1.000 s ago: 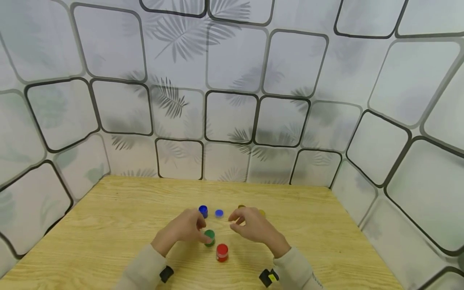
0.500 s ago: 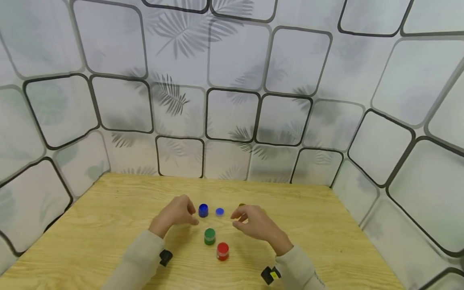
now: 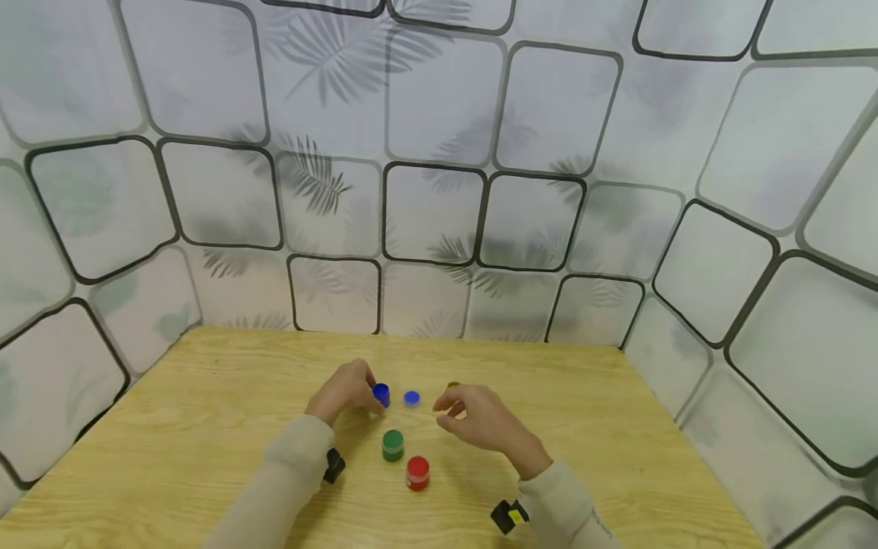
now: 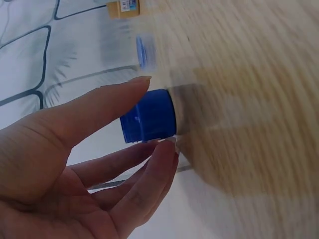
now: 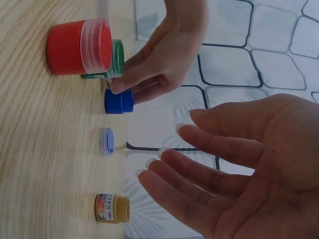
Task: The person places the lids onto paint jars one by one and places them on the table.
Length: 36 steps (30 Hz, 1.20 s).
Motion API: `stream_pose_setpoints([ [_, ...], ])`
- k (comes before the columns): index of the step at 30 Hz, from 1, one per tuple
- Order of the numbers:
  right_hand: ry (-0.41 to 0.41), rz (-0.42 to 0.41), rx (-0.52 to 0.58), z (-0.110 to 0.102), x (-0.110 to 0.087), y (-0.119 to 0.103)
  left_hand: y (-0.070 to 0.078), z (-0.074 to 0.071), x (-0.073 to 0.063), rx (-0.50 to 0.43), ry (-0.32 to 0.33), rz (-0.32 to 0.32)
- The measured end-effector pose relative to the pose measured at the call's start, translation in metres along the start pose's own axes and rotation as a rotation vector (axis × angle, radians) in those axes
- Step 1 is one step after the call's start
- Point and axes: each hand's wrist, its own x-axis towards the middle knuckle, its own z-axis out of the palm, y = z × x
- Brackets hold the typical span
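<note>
Between the thumb and fingers of my left hand [image 3: 345, 393] is a small blue paint jar [image 4: 155, 115], lidless and standing on the wooden table. The thumb lies along one side and the fingertips reach the other, pinching it. Just right of it lies a blue lid [image 3: 411, 398], flat on the table. My right hand [image 3: 484, 419] hovers with loosely bent fingers and holds nothing. Near it stands an ochre paint jar [image 5: 110, 208], mostly hidden behind the hand in the head view. Nearer the front are a green-lidded jar [image 3: 392, 446] and a red-lidded jar [image 3: 417, 473].
The light wooden table [image 3: 590, 457] reaches back to a patterned curtain [image 3: 439, 221], which also stands along both sides. The red and green jars sit between the forearms. Dark devices are strapped at both wrists.
My left hand has left the green jar, drawn back to the left, then moved forward and taken hold of the blue jar. The right hand has stayed nearly still.
</note>
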Motion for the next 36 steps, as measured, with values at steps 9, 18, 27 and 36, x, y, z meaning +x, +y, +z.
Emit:
stream_pose_setpoints([
  [9, -0.014, -0.01, 0.009, -0.002, 0.002, -0.003, -0.004, 0.004, 0.006, -0.031, 0.005, 0.002],
  [18, -0.015, -0.003, -0.009, 0.001, 0.002, -0.001, -0.006, -0.003, -0.02, -0.039, 0.015, 0.059],
  [27, -0.008, 0.0, -0.028, 0.002, 0.002, 0.0, 0.002, -0.012, -0.051, -0.05, -0.022, 0.133],
  [36, 0.002, -0.003, -0.044, 0.006, 0.006, 0.001, 0.01, -0.018, -0.069, -0.097, -0.086, 0.201],
])
